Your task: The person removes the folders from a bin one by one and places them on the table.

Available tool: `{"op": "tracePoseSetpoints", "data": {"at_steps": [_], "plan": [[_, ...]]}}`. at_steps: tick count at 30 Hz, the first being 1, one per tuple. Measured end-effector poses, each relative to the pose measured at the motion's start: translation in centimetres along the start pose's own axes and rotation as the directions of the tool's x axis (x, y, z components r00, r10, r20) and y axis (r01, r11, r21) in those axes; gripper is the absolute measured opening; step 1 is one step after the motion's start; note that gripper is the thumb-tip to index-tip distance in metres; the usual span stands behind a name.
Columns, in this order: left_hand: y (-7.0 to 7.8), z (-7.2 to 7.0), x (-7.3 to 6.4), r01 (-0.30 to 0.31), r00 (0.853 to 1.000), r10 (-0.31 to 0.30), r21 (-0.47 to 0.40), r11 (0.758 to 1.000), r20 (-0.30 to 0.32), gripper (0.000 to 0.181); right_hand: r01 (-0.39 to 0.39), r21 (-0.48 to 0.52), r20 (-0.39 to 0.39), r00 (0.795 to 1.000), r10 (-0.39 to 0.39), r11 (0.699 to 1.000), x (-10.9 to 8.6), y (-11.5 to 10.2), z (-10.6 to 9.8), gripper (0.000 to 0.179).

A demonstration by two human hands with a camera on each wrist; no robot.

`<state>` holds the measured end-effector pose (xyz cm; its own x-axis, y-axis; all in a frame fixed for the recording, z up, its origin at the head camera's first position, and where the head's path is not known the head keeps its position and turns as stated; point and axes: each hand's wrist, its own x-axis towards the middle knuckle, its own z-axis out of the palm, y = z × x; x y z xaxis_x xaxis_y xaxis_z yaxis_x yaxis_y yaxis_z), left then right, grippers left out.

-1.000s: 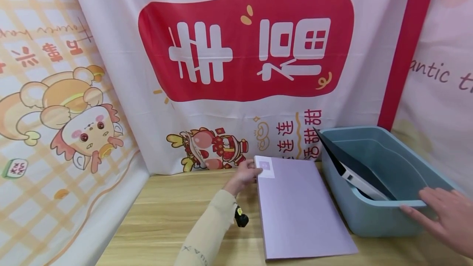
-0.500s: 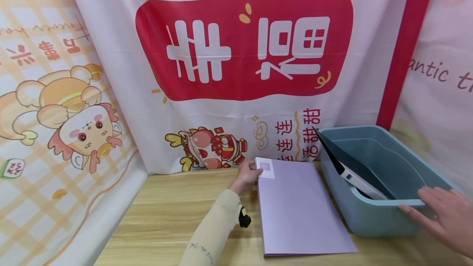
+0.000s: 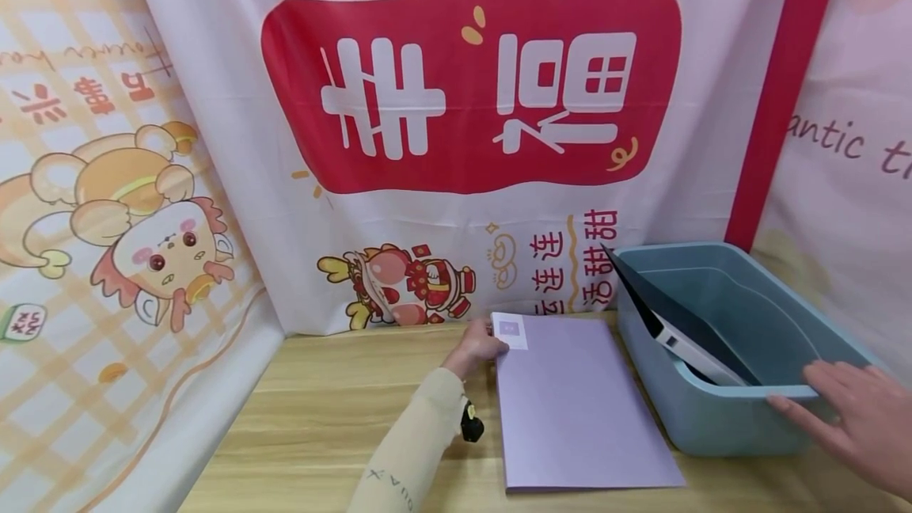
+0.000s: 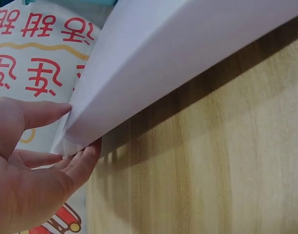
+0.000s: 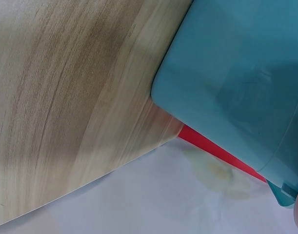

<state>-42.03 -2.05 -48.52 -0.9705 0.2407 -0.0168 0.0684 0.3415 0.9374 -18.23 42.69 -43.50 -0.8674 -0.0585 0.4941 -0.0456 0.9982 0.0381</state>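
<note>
Folder [image 3: 577,410] on tabletop [image 3: 306,418], far end slightly lower in head view than half a second ago. Left hand [image 3: 477,347] pinches far-left corner; right hand [image 3: 858,418] grips bin [image 3: 720,422] rim, just right. Dark item [image 3: 684,323] tilted in bin.

Your folder [image 3: 580,410] smooth, matt; your bin [image 3: 741,422] smooth plastic, faintly glossy; tabletop [image 3: 335,394] wood-grained; backdrop [image 3: 470,101] lightly creased cloth.

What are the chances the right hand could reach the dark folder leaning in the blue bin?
Likely yes. The right hand rests on the rim of the blue bin, the dark folder sticks up above that rim, and I see nothing between them. It would probably need to leave the rim first.
</note>
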Motion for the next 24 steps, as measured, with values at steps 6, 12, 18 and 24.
{"op": "tracePoseSetpoints", "data": {"at_steps": [6,12,18,24], "plan": [[0.0,0.1,-0.1,-0.012,1.0,0.012,0.059,0.998,-0.008,0.037,0.01,0.0,-0.011,1.0,-0.01,1.0,0.0,0.0,0.1,0.054],[0.0,0.5,0.3,-0.045,0.999,0.046,0.076,0.996,-0.016,0.044,0.022,-0.007,-0.037,0.999,-0.022,1.0,-0.3,0.1,0.2,0.052],[-0.3,1.0,0.4,-0.028,0.999,0.03,0.082,0.996,-0.028,0.045,0.015,-0.007,-0.017,1.0,-0.015,1.0,-0.1,0.1,0.1,0.052],[-0.5,1.4,0.4,-0.02,0.998,0.026,0.107,0.994,-0.049,0.047,0.011,-0.01,-0.012,1.0,-0.011,1.0,0.0,0.0,0.1,0.054]]}}
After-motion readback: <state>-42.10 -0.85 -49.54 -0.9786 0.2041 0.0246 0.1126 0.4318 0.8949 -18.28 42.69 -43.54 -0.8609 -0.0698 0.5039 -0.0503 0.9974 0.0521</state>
